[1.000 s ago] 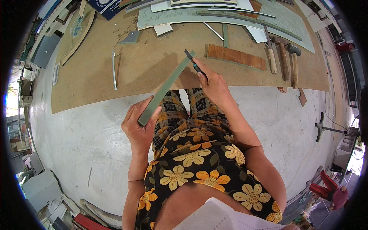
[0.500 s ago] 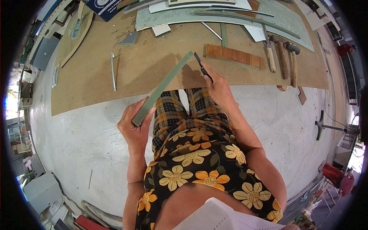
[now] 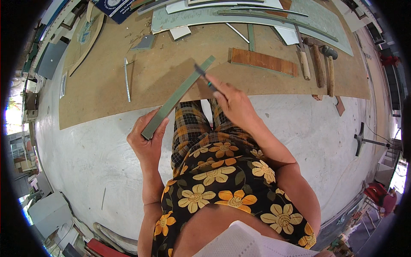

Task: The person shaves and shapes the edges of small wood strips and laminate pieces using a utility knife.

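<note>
My left hand [image 3: 146,150] is closed round the near end of a long, narrow green strip [image 3: 173,102]. The strip slants up and away to the right, its far end above the brown worktop [image 3: 96,96]. In my right hand [image 3: 236,104] is a slim dark utility knife [image 3: 209,85] with a teal mark on its handle. Its dark blade crosses the strip near the far end; whether it touches cannot be told. On the worktop to the right lies a wood-grain board [image 3: 263,62], and to the left a thin metal strip [image 3: 127,79].
A wooden-handled tool [image 3: 305,66], a hammer [image 3: 317,66] and a mallet [image 3: 330,70] lie at the worktop's right. Pale green sheets [image 3: 184,19] and strips are stacked at the back beside a blue box [image 3: 114,12]. A dark T-shaped stand [image 3: 359,139] is at far right.
My right hand has moved left, bringing the knife from beside the strip's far end to across it. My left hand and the strip's near end have shifted slightly left.
</note>
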{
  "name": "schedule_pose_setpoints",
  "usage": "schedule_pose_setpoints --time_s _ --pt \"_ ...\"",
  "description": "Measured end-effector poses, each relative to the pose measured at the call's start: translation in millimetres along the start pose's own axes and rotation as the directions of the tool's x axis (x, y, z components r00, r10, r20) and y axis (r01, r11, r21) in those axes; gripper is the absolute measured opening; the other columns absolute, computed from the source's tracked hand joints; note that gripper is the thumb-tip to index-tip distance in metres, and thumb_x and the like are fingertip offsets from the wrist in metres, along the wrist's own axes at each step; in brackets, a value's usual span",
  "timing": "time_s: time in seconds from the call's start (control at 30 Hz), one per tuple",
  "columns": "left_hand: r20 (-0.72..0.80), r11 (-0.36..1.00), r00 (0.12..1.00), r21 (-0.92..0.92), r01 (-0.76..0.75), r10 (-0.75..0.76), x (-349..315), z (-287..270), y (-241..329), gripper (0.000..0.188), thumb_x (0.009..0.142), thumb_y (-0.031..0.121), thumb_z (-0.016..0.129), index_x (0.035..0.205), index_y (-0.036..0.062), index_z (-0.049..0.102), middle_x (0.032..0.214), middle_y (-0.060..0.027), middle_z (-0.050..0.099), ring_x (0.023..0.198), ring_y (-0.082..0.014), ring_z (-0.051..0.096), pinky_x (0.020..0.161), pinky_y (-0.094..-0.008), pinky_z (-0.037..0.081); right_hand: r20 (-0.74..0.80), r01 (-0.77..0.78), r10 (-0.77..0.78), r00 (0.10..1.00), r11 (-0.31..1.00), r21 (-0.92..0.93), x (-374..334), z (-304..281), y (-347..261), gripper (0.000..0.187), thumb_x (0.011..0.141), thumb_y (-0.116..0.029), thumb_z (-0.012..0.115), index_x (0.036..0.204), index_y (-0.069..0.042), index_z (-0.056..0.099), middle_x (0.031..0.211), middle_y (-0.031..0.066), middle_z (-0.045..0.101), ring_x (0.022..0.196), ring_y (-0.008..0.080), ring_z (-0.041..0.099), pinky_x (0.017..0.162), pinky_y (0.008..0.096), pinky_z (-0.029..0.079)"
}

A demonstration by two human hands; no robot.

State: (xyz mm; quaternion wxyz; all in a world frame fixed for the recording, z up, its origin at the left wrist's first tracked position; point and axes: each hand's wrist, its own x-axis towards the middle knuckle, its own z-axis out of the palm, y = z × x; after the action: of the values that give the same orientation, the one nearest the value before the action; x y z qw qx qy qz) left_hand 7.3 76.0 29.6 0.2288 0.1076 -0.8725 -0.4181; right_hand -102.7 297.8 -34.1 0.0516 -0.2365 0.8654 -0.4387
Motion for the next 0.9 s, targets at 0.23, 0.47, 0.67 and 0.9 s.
schedule_pose_setpoints --time_s 0.23,0.47,0.67,0.9 --pt "-0.031 0.997 0.996 0.000 -0.079 0.079 1.9 2.1 -4.4 0.024 0.078 0.007 0.080 0.099 -0.0005 0.072 0.087 -0.0099 0.072 0.073 -0.0130 0.065 0.063 -0.0252 0.050 -0.022 -0.026 0.028 0.999 0.998 0.051 6.6 -4.1 16.5 0.050 0.097 -0.010 0.055 0.145 -0.021 0.046 0.091 0.0241 0.061 0.079 0.0408 0.059 0.076 0.0425 0.050" --pt "-0.029 0.998 0.999 -0.048 0.028 -0.029 8.2 -1.0 -6.2 0.023 0.080 0.009 0.080 0.099 -0.0014 0.072 0.084 -0.0073 0.071 0.072 -0.0094 0.061 0.062 -0.0232 0.048 -0.116 0.063 -0.056 0.992 0.996 0.063 20.3 -0.1 35.6 0.052 0.097 -0.016 0.054 0.146 -0.026 0.042 0.086 0.0240 0.061 0.083 0.0439 0.061 0.074 0.0496 0.048" --pt "-0.051 0.998 0.999 -0.063 -0.013 0.010 8.8 -3.8 -13.3 0.023 0.080 0.009 0.081 0.099 -0.0012 0.072 0.083 -0.0055 0.070 0.069 -0.0082 0.059 0.059 -0.0214 0.047 0.094 -0.054 0.052 0.994 0.998 0.024 12.4 -6.6 2.9 0.052 0.097 -0.014 0.054 0.146 -0.026 0.042 0.098 0.0250 0.065 0.089 0.0427 0.063 0.077 0.0483 0.050" --pt "0.003 0.998 0.999 -0.030 0.050 -0.050 13.9 -9.6 -14.6 0.022 0.080 0.008 0.080 0.098 -0.0010 0.072 0.083 -0.0054 0.070 0.068 -0.0085 0.058 0.060 -0.0217 0.046 0.029 -0.052 0.050 0.998 0.996 0.074 20.7 -12.6 15.5 0.045 0.100 -0.017 0.052 0.144 -0.022 0.046 0.129 0.0185 0.060 0.115 0.0423 0.058 0.091 0.0437 0.050"
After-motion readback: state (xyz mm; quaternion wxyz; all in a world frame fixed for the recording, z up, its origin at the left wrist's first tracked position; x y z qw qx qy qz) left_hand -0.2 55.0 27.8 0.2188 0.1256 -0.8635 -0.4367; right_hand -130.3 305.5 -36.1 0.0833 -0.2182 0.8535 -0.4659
